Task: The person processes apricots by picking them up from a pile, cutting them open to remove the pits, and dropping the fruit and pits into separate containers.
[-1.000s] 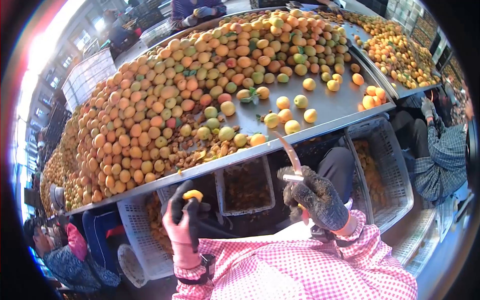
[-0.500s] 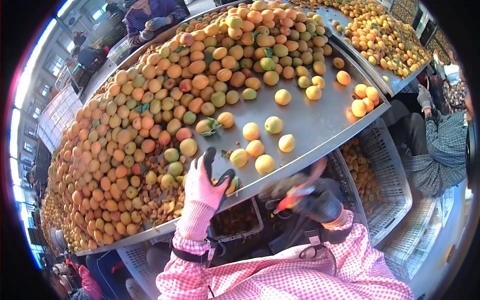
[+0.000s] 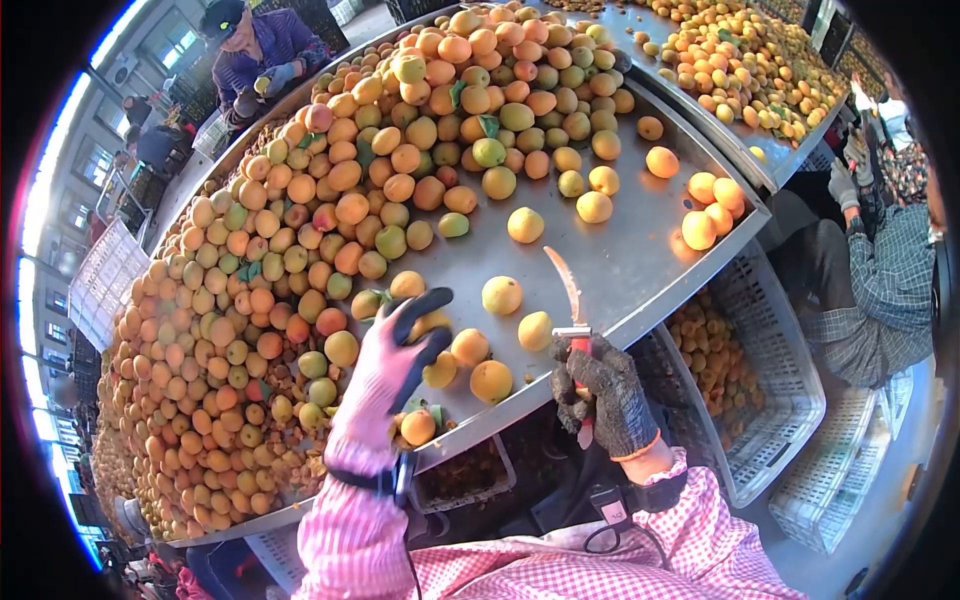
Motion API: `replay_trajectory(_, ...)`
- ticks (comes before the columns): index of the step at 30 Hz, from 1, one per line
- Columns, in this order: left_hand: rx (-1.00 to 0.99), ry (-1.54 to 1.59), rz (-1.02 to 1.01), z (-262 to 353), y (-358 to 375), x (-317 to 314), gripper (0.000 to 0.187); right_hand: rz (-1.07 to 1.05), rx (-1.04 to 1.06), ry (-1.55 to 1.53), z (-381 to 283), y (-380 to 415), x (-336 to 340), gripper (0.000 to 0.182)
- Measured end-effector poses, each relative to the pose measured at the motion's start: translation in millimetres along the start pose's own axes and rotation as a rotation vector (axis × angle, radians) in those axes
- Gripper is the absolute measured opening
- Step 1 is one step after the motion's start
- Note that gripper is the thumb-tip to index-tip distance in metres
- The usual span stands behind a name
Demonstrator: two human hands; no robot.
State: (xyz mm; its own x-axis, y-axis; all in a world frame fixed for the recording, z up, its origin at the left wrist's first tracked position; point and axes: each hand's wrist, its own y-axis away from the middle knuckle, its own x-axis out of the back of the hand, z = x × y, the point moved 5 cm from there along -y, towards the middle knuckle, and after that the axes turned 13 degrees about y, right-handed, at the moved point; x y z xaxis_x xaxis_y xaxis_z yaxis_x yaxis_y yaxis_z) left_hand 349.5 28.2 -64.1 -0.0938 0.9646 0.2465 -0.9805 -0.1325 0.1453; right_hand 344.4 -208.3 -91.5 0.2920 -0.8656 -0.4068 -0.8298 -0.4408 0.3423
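Observation:
My left hand [image 3: 408, 345], in a pink glove with black fingertips, reaches over the metal table [image 3: 575, 275] at the edge of the fruit pile. Its fingers are spread and curved above an orange-yellow fruit [image 3: 431, 325], partly hidden under them; contact cannot be made out. My right hand [image 3: 610, 390], in a dark grey glove, is wrapped round the red handle of a curved knife [image 3: 567, 283]. The blade points up over the table, near a loose yellow fruit [image 3: 535, 331]. More loose fruits [image 3: 491, 381] lie between my hands.
A big fruit pile [image 3: 250, 300] covers the table's left and back. Plastic crates [image 3: 780, 400] stand right of the table, one holding cut fruit. A dark bin [image 3: 465, 475] sits below the front edge. One person [image 3: 262, 55] works at upper left, another [image 3: 885, 290] at right.
My left hand has moved onto the nearby fruits. My right hand has risen from below the table edge, with the knife now upright and clearly seen. The view has shifted slightly.

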Motion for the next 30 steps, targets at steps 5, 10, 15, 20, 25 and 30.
replay_trajectory(5,-0.151,0.745,0.225,21.8,132.5,20.0,0.055,-0.005,-0.017,0.050,5.6,7.2,-19.3,0.025)
replay_trajectory(10,-0.120,0.809,0.725,5.0,207.6,18.0,0.081,-0.357,0.100,-0.010,40.7,77.2,-97.8,0.017)
replay_trajectory(15,-0.120,0.670,0.636,-6.4,264.1,33.3,0.055,-0.508,0.381,0.698,20.0,152.0,-166.3,0.020)
replay_trajectory(20,-0.227,0.847,0.562,6.6,301.3,30.4,0.037,-0.497,0.393,0.917,44.4,179.5,-188.1,0.026)
replay_trajectory(25,-0.552,0.329,0.662,26.4,328.1,28.0,0.038,-0.325,0.772,1.125,57.1,209.5,-207.8,0.028)
replay_trajectory(30,-0.365,0.841,0.800,13.5,350.5,33.0,0.050,-0.236,1.006,1.224,50.8,232.6,-221.8,0.027)
